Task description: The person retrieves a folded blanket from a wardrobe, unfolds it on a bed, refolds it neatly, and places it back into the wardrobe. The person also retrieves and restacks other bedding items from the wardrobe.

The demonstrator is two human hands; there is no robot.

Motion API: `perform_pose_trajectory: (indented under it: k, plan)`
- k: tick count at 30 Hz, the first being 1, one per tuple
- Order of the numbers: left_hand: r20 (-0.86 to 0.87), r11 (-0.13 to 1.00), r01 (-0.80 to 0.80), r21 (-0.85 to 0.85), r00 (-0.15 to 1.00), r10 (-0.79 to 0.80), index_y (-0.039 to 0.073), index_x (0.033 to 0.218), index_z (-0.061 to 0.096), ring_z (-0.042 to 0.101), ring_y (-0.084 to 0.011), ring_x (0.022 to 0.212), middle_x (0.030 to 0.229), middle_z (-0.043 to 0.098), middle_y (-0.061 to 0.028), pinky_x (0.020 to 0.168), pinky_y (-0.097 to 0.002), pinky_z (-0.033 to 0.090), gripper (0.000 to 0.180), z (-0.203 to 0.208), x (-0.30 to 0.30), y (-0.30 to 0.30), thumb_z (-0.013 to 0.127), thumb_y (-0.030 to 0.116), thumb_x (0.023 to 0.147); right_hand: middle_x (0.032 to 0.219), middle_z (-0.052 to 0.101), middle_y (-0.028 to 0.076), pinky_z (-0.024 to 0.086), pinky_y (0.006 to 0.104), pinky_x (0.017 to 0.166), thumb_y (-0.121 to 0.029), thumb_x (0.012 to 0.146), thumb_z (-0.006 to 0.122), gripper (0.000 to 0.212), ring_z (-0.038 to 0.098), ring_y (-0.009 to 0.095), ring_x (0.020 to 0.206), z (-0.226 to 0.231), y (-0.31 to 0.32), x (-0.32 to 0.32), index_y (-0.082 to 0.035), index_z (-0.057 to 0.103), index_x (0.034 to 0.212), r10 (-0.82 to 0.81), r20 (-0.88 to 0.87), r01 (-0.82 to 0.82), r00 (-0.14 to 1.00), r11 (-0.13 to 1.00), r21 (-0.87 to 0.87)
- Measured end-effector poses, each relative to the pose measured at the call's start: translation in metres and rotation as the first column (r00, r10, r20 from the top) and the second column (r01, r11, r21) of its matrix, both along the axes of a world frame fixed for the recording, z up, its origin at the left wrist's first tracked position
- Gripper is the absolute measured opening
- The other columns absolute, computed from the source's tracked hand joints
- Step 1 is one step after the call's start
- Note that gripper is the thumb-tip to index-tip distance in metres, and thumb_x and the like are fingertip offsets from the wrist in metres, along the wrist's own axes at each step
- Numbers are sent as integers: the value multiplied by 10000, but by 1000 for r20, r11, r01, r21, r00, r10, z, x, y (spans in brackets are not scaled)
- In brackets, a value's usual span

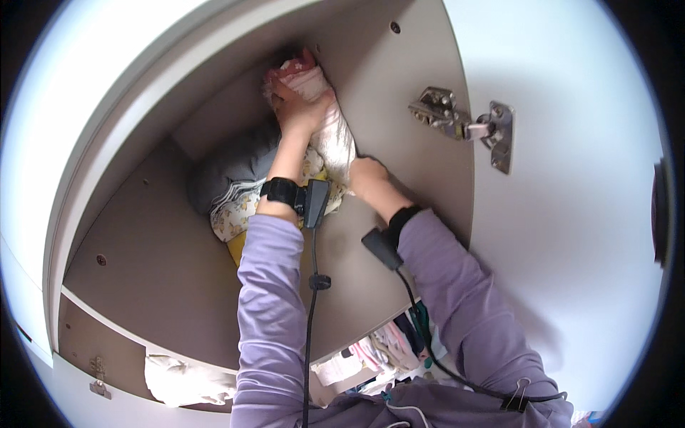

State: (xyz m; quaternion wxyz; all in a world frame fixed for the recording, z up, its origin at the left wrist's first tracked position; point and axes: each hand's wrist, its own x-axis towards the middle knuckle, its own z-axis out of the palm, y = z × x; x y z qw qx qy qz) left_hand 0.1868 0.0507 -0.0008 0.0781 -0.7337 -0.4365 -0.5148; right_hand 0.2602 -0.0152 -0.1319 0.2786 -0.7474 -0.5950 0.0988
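A white and pale pink folded cloth (332,135), with red at its far end, stands against the right wall inside the cabinet. My left hand (298,113) reaches over it, thumb toward the right and fingers curled round its upper part. At the cloth's near lower end, my right hand (371,180) is closed on its edge, the fingertips hidden. Beside and partly behind my left forearm lie a dark grey folded bundle (232,167) and a floral cloth (227,220), with some yellow fabric (237,247) under it.
The cabinet shelf (171,271) extends around the textiles. On the right, a white door (571,214) stands swung out on a metal hinge (457,121). Below the shelf, folded clothes (389,346) and a white cloth bundle (185,381) show. Cables (311,342) run down from both wrists.
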Motion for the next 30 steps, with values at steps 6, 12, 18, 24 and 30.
perform_pose_trajectory:
  k: [6, 12, 18, 24, 30]
  plan:
    - [-24, 987, 59, -151, 998, -64, 9, 1408, 219, 478, -388, 1185, 1282, 481, -260, 997, -404, 385, 960, 33, 0, 31, 624, 551, 726, 1224, 514, 272, 421, 400, 955, -99, 767, 607, 590, 512, 378, 1141, -6, 5, -7, -20, 409, 1317, 273, -223, -162, 936, 895, 415]
    - [-168, 984, -105, -147, 983, 80, 97, 1406, 317, 442, -380, 1229, 1297, 498, -218, 1070, -452, 277, 815, 17, -89, -12, 514, 607, 801, 1294, 480, 234, 379, 367, 1014, -154, 787, 600, 577, 480, 346, 1193, 3, -2, 2, 1, 410, 1308, 452, -173, -386, 875, 867, 315]
    - [-441, 746, -602, -284, 773, 456, 215, 1428, 316, 150, -314, 1400, 1501, 248, -89, 1091, -593, 12, 695, 13, -163, -49, 385, 608, 859, 1039, 629, 204, 466, 428, 866, -179, 811, 546, 353, 584, 373, 997, 112, -14, -59, -50, 575, 1138, 316, 156, -312, 936, 536, 785]
    - [-449, 630, -574, -523, 814, 368, 255, 1401, 375, 41, -374, 1404, 1518, 199, -77, 1070, -630, -38, 671, -27, -170, -55, 422, 602, 830, 1361, 424, 195, 332, 434, 1044, -408, 909, 411, 528, 388, 349, 1270, 141, 62, -107, -85, 445, 1326, 420, 502, -587, 756, 774, 237]
    - [-464, 650, -541, -534, 830, 310, 261, 1399, 386, -14, -365, 1408, 1531, 155, -71, 1051, -645, -81, 715, -31, -169, -62, 426, 652, 801, 1518, 185, 99, 180, 408, 1127, -556, 917, 266, 671, 182, 290, 1395, 119, 99, -93, -147, 248, 1449, 429, 327, -386, 842, 903, -190]
